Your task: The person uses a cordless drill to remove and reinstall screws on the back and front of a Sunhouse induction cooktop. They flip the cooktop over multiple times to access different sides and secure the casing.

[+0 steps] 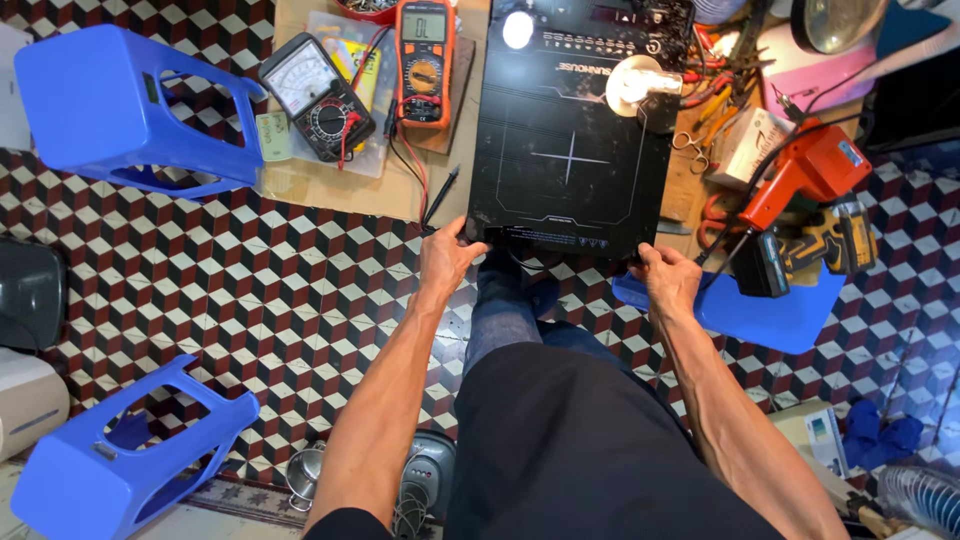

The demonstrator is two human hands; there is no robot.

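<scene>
— Gripping anything, those two hands?

— Both are on the black induction cooktop [570, 150]. The left hand [447, 258] is closed on its near left corner, thumb on top and fingers curled under the edge. The right hand [666, 280] is clamped on the near right corner the same way.

— And where does the cooktop sit?

— Flat on a low wooden board [330, 185] laid on the checkered floor [250, 290], straight ahead of the person, its near edge just past the knees. A lit bulb [632, 84] glows over its far right part.

— What's to the left of it?

— Two meters on the board: an orange digital multimeter [424, 62] just beside the cooktop, and a grey analog meter [315, 98] further left, tilted. Their red and black leads [415, 170] trail down toward the left hand.

— And to the right?

— An orange power tool [810, 170] and a yellow and black cordless drill [825, 245], both near the right hand; the drill rests on a blue plastic stool [780, 315] lying just beside that hand. Pliers and small tools are scattered behind them — too cluttered to tell apart.

— Anything else on the floor?

— Two more blue stools on their sides, one at the upper left [120, 105], one at the lower left [110, 460], well apart from the hands. A small metal pot [303, 478] lies near the person's left elbow.
</scene>
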